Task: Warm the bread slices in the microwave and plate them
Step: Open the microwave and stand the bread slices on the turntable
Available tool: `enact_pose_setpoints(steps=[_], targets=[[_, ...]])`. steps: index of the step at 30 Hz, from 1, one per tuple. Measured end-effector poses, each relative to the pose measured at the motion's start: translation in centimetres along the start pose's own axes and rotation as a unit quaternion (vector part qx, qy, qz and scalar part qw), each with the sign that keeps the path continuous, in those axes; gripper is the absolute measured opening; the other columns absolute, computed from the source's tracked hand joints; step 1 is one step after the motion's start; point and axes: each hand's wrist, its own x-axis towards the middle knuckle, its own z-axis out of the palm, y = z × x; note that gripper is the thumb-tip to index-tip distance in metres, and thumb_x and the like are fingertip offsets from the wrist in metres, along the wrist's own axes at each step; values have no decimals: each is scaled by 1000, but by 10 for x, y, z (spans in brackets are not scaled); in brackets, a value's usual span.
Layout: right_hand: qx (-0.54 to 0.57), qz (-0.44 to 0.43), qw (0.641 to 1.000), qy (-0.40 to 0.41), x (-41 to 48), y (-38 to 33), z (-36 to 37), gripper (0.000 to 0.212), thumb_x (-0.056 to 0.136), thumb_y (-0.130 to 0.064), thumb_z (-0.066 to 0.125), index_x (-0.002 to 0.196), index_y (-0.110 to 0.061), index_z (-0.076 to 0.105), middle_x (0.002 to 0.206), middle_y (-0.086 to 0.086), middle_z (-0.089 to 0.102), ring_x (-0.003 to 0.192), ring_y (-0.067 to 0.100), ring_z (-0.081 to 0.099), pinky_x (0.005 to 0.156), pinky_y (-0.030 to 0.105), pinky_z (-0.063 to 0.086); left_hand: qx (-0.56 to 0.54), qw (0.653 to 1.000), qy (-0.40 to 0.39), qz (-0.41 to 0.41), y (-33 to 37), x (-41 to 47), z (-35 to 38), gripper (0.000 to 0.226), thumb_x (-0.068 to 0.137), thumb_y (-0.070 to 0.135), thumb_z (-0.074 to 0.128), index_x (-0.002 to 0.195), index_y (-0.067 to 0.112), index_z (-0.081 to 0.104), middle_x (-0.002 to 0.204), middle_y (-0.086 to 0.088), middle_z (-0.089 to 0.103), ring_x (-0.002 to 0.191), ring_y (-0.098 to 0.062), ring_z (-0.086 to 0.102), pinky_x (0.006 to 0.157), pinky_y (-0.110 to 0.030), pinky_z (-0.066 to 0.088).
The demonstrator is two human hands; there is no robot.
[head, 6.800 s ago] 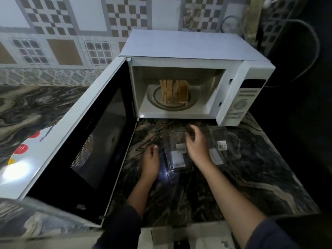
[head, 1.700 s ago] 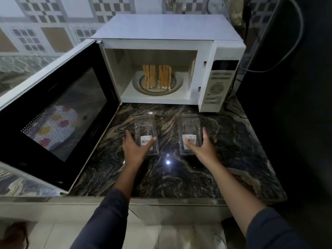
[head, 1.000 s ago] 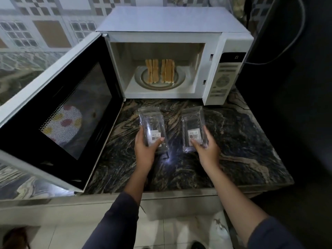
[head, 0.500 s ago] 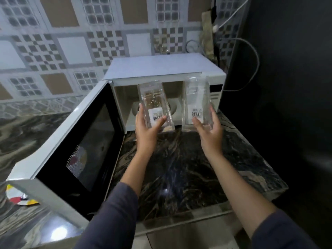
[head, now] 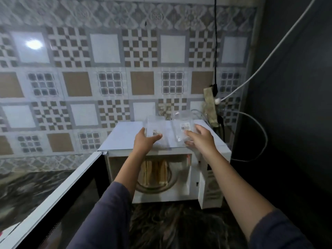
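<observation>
A: Where are the bread slices (head: 155, 174) sitting?
B: They are standing on edge on the round plate (head: 152, 190) inside the microwave (head: 125, 139), below both hands and between the two forearms.
A: What are the hands doing?
B: The left hand (head: 144, 143) is holding the left box (head: 156, 125), with its thumb lying across the near end under the sticker. The right hand (head: 202, 139) is curling its fingers round the near end of the right box (head: 183, 123). Both clear boxes are hovering over or resting on the microwave's top. I cannot tell which.
A: Is anything reading clearly?
B: Each box is carrying a white barcode sticker, but the digits are coming out too small. The control panel (head: 212, 187) is showing only blurred marks.
A: How is the room around them looking?
B: The door (head: 53, 194) is hanging wide open on the left, and its edge is reaching toward the camera. A dark wall (head: 287, 123) is closing in just beside the microwave on the right. A black cord (head: 215, 51) and a white cord (head: 260, 56) are hanging near that corner. The tiled wall (head: 107, 51) is standing right behind, and the dark marbled counter (head: 170, 221) is lying in front of the oven's mouth.
</observation>
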Motion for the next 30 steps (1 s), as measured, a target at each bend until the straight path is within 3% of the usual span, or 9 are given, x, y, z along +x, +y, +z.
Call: enact_pose_setpoints(steps=[3, 7, 11, 15, 18, 22, 30], targets=[[-57, 23, 998, -3, 30, 2, 2, 33, 84, -17, 66, 115, -8, 59, 102, 1, 61, 86, 18, 64, 65, 22, 56, 20, 1000, 11, -9, 0, 16, 7, 67, 84, 21, 68, 140, 6, 34, 142, -12, 44, 127, -27, 45, 95, -30, 38], [-192, 30, 981, -19, 54, 10, 3, 56, 78, -30, 69, 128, -11, 54, 125, 8, 59, 109, 25, 59, 86, 33, 50, 72, 997, 14, -24, -1, 33, 8, 73, 82, 32, 69, 141, 7, 33, 145, -11, 41, 128, -28, 44, 105, -39, 38], [-220, 29, 975, -19, 61, 12, 3, 55, 83, -28, 66, 129, -1, 51, 131, 12, 55, 115, 27, 54, 88, 32, 45, 105, 994, 14, -22, -2, 41, 9, 54, 84, 33, 66, 127, 7, 48, 119, -2, 56, 99, -17, 53, 83, -29, 43], [-232, 39, 972, -28, 66, 9, 7, 45, 86, -25, 61, 120, 4, 54, 111, 14, 60, 104, 29, 56, 81, 34, 47, 137, 990, 31, -24, 0, 43, 13, 65, 79, 44, 67, 128, 6, 48, 129, -9, 56, 112, -25, 55, 93, -36, 47], [-236, 38, 971, -31, 67, 8, 10, 44, 88, -23, 57, 124, 3, 51, 125, 16, 57, 113, 31, 53, 91, 36, 44, 136, 989, 43, -26, 4, 39, 16, 63, 83, 38, 66, 132, 4, 44, 132, -8, 51, 114, -22, 52, 93, -33, 42], [-221, 26, 975, -21, 54, 8, 10, 50, 91, -25, 53, 134, -2, 42, 138, 15, 46, 125, 31, 45, 97, 36, 39, 151, 986, 76, -16, 5, 28, 14, 76, 85, 42, 62, 144, 7, 28, 151, -11, 28, 137, -28, 31, 110, -40, 30], [-205, -47, 976, 52, -20, -6, 19, 48, 90, -19, 53, 135, -6, 42, 142, 13, 39, 130, 30, 39, 98, 34, 36, 126, 981, 128, 73, 23, -46, -24, 57, 94, 34, 49, 141, 6, 34, 149, -8, 33, 138, -22, 29, 111, -32, 25]])
